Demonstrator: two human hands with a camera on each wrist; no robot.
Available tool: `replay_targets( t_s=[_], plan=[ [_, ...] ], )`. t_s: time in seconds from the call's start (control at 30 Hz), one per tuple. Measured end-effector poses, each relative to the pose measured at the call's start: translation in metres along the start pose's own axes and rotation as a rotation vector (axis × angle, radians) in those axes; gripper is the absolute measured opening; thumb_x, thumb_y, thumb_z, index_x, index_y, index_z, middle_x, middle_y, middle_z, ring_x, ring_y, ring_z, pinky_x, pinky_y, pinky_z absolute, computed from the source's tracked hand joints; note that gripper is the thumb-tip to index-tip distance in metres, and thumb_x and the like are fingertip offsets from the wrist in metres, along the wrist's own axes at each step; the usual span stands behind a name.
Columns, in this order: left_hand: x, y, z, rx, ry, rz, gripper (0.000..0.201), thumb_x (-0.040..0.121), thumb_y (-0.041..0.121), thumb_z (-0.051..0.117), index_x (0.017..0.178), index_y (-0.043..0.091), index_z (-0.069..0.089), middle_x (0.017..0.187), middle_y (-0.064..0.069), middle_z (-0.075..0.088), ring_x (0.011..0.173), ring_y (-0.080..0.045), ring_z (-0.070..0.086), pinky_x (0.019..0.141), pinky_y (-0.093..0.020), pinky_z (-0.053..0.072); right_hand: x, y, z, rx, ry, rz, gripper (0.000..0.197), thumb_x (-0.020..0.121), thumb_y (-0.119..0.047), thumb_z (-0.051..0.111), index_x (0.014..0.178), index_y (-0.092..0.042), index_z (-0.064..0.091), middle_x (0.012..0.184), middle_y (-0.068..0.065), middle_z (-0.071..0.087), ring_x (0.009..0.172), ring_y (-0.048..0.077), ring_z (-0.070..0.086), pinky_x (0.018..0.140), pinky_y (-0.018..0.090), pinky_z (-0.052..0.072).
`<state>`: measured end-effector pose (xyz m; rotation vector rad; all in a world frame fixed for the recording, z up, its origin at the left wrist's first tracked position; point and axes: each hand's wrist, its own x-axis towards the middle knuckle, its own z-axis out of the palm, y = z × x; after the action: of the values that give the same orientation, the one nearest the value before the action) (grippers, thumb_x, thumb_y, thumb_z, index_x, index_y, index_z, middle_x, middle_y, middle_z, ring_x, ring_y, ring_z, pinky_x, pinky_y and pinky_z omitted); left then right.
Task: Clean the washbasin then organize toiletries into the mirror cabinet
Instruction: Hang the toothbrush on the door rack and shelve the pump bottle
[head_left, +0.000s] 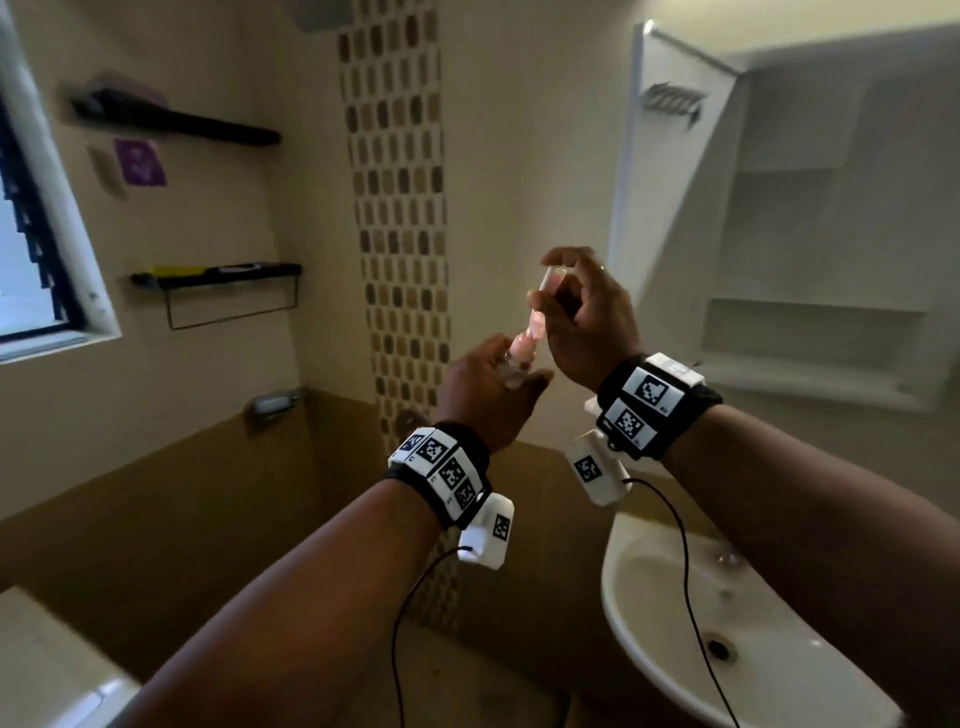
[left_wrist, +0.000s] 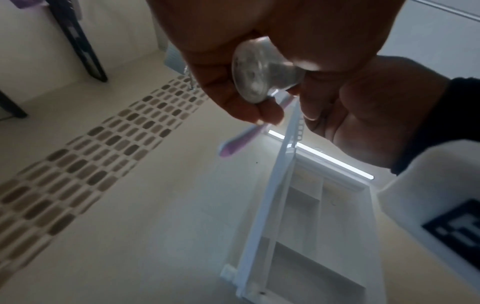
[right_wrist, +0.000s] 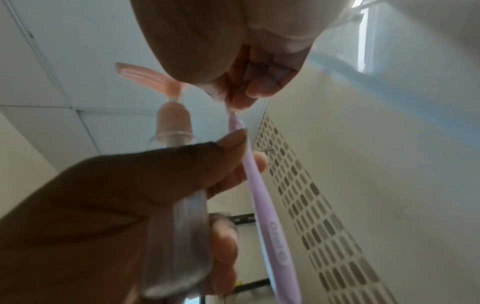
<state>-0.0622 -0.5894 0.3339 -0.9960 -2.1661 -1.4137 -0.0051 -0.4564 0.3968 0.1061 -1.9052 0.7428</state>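
Observation:
Both hands are raised in front of the tiled wall. My left hand (head_left: 511, 376) grips a clear pump bottle (right_wrist: 176, 236) with a pink pump head (right_wrist: 145, 78); the bottle's round base (left_wrist: 257, 80) faces the left wrist camera. A lilac toothbrush (right_wrist: 262, 201) lies alongside the bottle under the left thumb, and its handle end (left_wrist: 233, 144) sticks out past the fingers. My right hand (head_left: 558, 283) pinches the toothbrush's thin neck just above the left hand. To the right, the white mirror cabinet (head_left: 810, 332) has its door (head_left: 660, 156) swung open. The washbasin (head_left: 670, 654) is below right.
Two black wall shelves (head_left: 223, 273) (head_left: 176, 124) hang on the left wall beside a window (head_left: 31, 260). A soap dish (head_left: 275, 402) is fixed lower on that wall. Black cables hang from both wrist units over the basin.

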Motion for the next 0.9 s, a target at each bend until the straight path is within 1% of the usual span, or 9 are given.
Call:
replay_targets(
  t_s=[0.07,0.2,0.3,0.43,0.57,0.63,0.7,0.8,0.9],
  plan=[
    [0.011,0.023,0.014,-0.008,0.041,0.052,0.032,0.08,0.051,0.074,0.097,0.027,0.062,0.077,0.01,0.065,0.07,-0.012,0.062,0.061,-0.027,0.051,0.017,0.01,-0.027,0.002,0.048,-0.014,0.029,0.089,-0.026,0.066,0.116,-0.032,0.057,0.079,-0.005,0.071,0.071,0.011,0.067,0.074,0.032,0.057],
    [0.039,0.067,0.044,-0.052,0.157,0.132,0.027,0.08,0.04,0.079,0.086,0.02,0.061,0.078,0.009,0.059,0.07,-0.014,0.055,0.057,-0.023,0.036,0.062,0.029,-0.088,-0.06,0.169,-0.113,0.028,0.089,-0.023,0.06,0.117,-0.023,0.06,0.079,0.0,0.073,0.07,0.017,0.069,0.072,0.038,0.057],
    [0.066,0.09,0.068,-0.014,0.259,0.192,0.026,0.079,0.033,0.078,0.09,0.016,0.061,0.092,0.002,0.06,0.079,-0.014,0.054,0.067,-0.027,0.04,0.106,0.045,-0.129,-0.089,0.221,-0.169,0.027,0.09,-0.021,0.058,0.117,-0.021,0.061,0.08,0.0,0.074,0.069,0.016,0.07,0.068,0.031,0.057],
    [0.113,0.111,0.101,0.104,0.35,0.185,0.037,0.078,0.031,0.074,0.109,0.024,0.056,0.111,0.004,0.063,0.098,-0.015,0.058,0.083,-0.023,0.042,0.18,0.068,-0.167,-0.107,0.299,-0.282,0.024,0.097,-0.02,0.053,0.117,-0.013,0.062,0.076,-0.007,0.069,0.062,-0.001,0.062,0.059,0.009,0.045],
    [0.146,0.112,0.118,0.129,0.358,0.123,0.034,0.072,0.03,0.074,0.102,0.034,0.058,0.104,0.014,0.071,0.092,-0.013,0.069,0.084,-0.033,0.057,0.239,0.08,-0.179,-0.047,0.356,-0.345,0.03,0.096,-0.028,0.043,0.116,-0.013,0.061,0.078,-0.004,0.071,0.068,0.009,0.068,0.062,0.025,0.056],
    [0.151,0.112,0.123,0.157,0.361,0.145,0.029,0.072,0.026,0.076,0.098,0.033,0.067,0.103,0.013,0.07,0.092,-0.012,0.068,0.084,-0.034,0.057,0.267,0.082,-0.183,-0.018,0.362,-0.362,0.029,0.096,-0.024,0.046,0.118,-0.011,0.061,0.08,-0.003,0.072,0.068,0.008,0.068,0.06,0.016,0.054],
    [0.152,0.11,0.128,0.206,0.356,0.141,0.036,0.073,0.024,0.076,0.108,0.032,0.07,0.107,0.012,0.068,0.095,-0.013,0.067,0.088,-0.034,0.057,0.291,0.08,-0.188,0.01,0.377,-0.384,0.026,0.097,-0.018,0.051,0.12,-0.01,0.06,0.084,-0.001,0.072,0.069,0.01,0.068,0.056,0.01,0.05],
    [0.151,0.104,0.131,0.301,0.328,0.101,0.056,0.075,0.03,0.068,0.128,0.046,0.061,0.114,0.016,0.065,0.1,-0.008,0.068,0.088,-0.032,0.058,0.323,0.072,-0.195,0.09,0.407,-0.406,0.027,0.095,-0.016,0.055,0.121,-0.013,0.061,0.09,-0.003,0.072,0.075,0.012,0.07,0.058,0.012,0.052],
    [0.148,0.098,0.131,0.379,0.313,0.064,0.059,0.079,0.025,0.061,0.131,0.053,0.055,0.113,0.018,0.065,0.097,0.0,0.067,0.084,-0.03,0.059,0.344,0.061,-0.202,0.134,0.431,-0.392,0.03,0.094,-0.018,0.054,0.123,-0.017,0.061,0.101,-0.006,0.072,0.084,0.007,0.067,0.064,0.003,0.044]
  ],
)
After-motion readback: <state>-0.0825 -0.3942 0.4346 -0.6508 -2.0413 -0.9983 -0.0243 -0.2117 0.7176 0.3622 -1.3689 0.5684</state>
